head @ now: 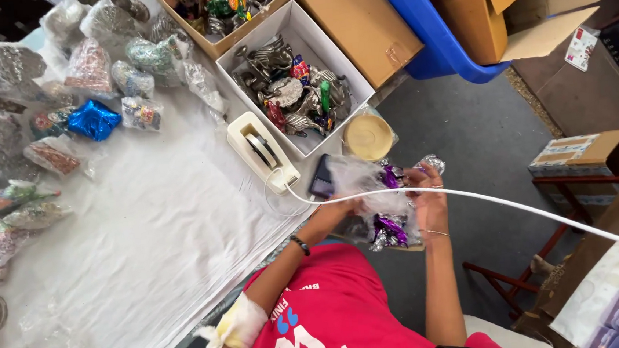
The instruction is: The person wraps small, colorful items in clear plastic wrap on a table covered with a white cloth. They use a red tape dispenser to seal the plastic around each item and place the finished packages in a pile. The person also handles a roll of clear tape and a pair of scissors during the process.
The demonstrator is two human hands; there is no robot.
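Gripping clear bag (369,184), left hand (338,210), right hand (429,198) raised

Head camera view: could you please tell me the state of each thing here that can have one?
Left hand: gripping the clear plastic wrap.
Right hand: holding the wrap's other side.
Purple-and-silver figurine: inside the wrap, held off the table.
White cardboard box: open, full of metal figurines.
Cream tape dispenser: resting on the white cloth.

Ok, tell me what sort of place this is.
Probably a small packing workspace for decorative figurines: open boxes of figurines, plastic-wrapped pieces spread on the white-covered table, and a tape dispenser.
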